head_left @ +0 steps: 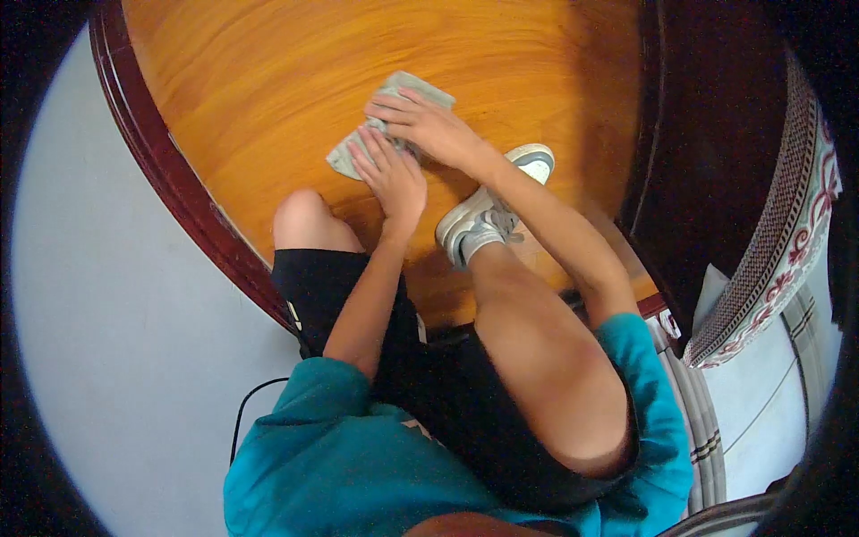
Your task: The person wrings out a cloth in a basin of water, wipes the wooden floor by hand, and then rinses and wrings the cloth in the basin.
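Floor (501, 45) of glossy orange-brown wood fills the far part of the scene, with a pale wall (116, 295) to the left and dark furniture (698, 134) to the right. A dark skirting board (170, 179) curves along the left edge; a patterned cover (796, 233) hangs at the far right side. The person crouches, the bent left knee (313, 219) low on the near left; whether it touches the wood cannot be told. A pale shoe (463, 219) stands right of it.

The cloth (344, 159) lies on the floor, beyond the knee and left of the shoe's toe. The right hand (434, 130) presses on its far part, the left hand (394, 183) on its near part, both with fingers stretched flat rather than curled round it. With only that downward pressure, the cloth could bunch or slip from under the palms, and leaning too far forward could cost the person balance.
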The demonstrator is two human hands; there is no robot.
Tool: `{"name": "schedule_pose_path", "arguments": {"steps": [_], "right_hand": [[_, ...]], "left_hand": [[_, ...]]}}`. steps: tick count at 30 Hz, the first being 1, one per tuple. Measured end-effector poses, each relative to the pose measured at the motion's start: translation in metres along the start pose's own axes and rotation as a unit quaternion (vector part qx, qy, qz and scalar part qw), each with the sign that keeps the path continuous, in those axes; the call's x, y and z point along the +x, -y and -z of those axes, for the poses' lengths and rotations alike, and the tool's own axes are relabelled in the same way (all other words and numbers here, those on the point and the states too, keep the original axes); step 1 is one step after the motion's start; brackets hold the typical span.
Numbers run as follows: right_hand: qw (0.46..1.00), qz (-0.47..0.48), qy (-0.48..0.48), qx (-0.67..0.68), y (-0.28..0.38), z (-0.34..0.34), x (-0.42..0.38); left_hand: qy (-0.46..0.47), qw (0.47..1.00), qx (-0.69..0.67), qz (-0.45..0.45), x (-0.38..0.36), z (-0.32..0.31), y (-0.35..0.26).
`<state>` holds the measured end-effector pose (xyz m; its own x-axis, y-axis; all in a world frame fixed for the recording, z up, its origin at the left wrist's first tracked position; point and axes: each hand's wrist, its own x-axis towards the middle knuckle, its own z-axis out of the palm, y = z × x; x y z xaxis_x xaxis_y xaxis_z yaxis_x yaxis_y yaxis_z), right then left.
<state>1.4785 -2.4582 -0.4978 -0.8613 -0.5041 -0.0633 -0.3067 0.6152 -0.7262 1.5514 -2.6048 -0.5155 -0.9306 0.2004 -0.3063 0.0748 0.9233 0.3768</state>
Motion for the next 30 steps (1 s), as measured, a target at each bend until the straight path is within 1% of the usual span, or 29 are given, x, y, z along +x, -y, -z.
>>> {"name": "schedule_pose_path", "arguments": {"steps": [1, 2, 3, 5, 7, 9, 10, 11, 12, 13, 14, 15, 16, 17, 18, 20, 21, 23, 24, 26, 28, 29, 30], "right_hand": [[0.999, 0.023, -0.026, 0.001, -0.005, 0.001, 0.014], [0.999, 0.021, -0.029, -0.002, -0.011, 0.001, 0.03], [0.998, 0.027, -0.043, -0.027, -0.019, 0.0, 0.045], [0.996, 0.031, -0.06, -0.051, -0.037, 0.012, 0.057], [0.991, -0.006, -0.118, -0.063, -0.053, 0.029, 0.059], [0.987, -0.037, -0.134, -0.077, -0.07, 0.048, 0.042], [0.983, -0.061, -0.148, -0.093, -0.085, 0.052, 0.03], [0.974, -0.076, -0.205, -0.061, -0.103, 0.041, 0.02], [0.973, -0.082, -0.208, -0.063, -0.104, 0.044, 0.003], [0.965, -0.127, -0.228, -0.04, -0.1, 0.049, -0.018], [0.954, -0.17, -0.247, -0.016, -0.093, 0.051, -0.036], [0.952, -0.177, -0.249, -0.017, -0.083, 0.05, -0.05], [0.938, -0.209, -0.276, -0.011, -0.07, 0.047, -0.064], [0.923, -0.239, -0.301, -0.006, -0.057, 0.043, -0.076], [0.922, -0.242, -0.301, -0.007, -0.045, 0.034, -0.087], [0.921, -0.285, -0.266, -0.016, -0.027, 0.01, -0.106], [0.92, -0.285, -0.268, -0.019, -0.016, 0.003, -0.112], [0.918, -0.322, -0.232, -0.01, 0.004, -0.005, -0.116], [0.919, -0.318, -0.233, -0.013, 0.007, -0.001, -0.114], [0.913, -0.333, -0.232, 0.037, 0.008, 0.007, -0.108], [0.917, -0.31, -0.244, 0.05, 0.004, 0.019, -0.091], [0.926, -0.269, -0.259, 0.056, -0.004, 0.025, -0.078], [0.932, -0.228, -0.274, 0.061, -0.013, 0.031, -0.064]], "left_hand": [[-0.054, 0.998, 0.013, 0.008, 0.015, 0.0, -0.001], [-0.108, 0.994, 0.026, 0.018, 0.03, 0.0, -0.002], [-0.119, 0.992, 0.034, 0.033, 0.047, 0.004, -0.006], [-0.128, 0.991, 0.028, 0.027, 0.078, 0.007, -0.012], [-0.133, 0.991, 0.025, 0.018, 0.105, 0.006, -0.023], [-0.127, 0.99, 0.016, -0.057, 0.123, 0.004, -0.038], [-0.123, 0.99, 0.015, -0.061, 0.126, 0.004, -0.048], [-0.098, 0.99, -0.003, -0.099, 0.129, 0.003, -0.059], [-0.071, 0.988, -0.021, -0.139, 0.13, 0.0, -0.068], [-0.08, 0.982, 0.018, -0.173, 0.128, -0.005, -0.075], [-0.076, 0.981, 0.016, -0.178, 0.124, -0.008, -0.078], [-0.055, 0.972, 0.01, -0.228, 0.119, -0.008, -0.081], [-0.032, 0.961, 0.003, -0.275, 0.112, -0.007, -0.083], [-0.013, 0.955, 0.018, -0.294, 0.103, -0.004, -0.083], [-0.011, 0.955, 0.017, -0.297, 0.094, -0.001, -0.078], [0.07, 0.937, 0.009, -0.342, 0.076, 0.002, -0.063], [0.068, 0.936, 0.008, -0.345, 0.066, 0.004, -0.056], [0.112, 0.929, 0.007, -0.352, 0.05, 0.008, -0.046], [0.107, 0.93, 0.007, -0.352, 0.05, 0.011, -0.046], [0.136, 0.934, -0.017, -0.33, 0.053, 0.016, -0.049], [0.121, 0.945, -0.022, -0.302, 0.062, 0.017, -0.051], [0.109, 0.953, -0.03, -0.281, 0.07, 0.016, -0.053], [0.105, 0.953, -0.029, -0.281, 0.08, 0.017, -0.054]]}}
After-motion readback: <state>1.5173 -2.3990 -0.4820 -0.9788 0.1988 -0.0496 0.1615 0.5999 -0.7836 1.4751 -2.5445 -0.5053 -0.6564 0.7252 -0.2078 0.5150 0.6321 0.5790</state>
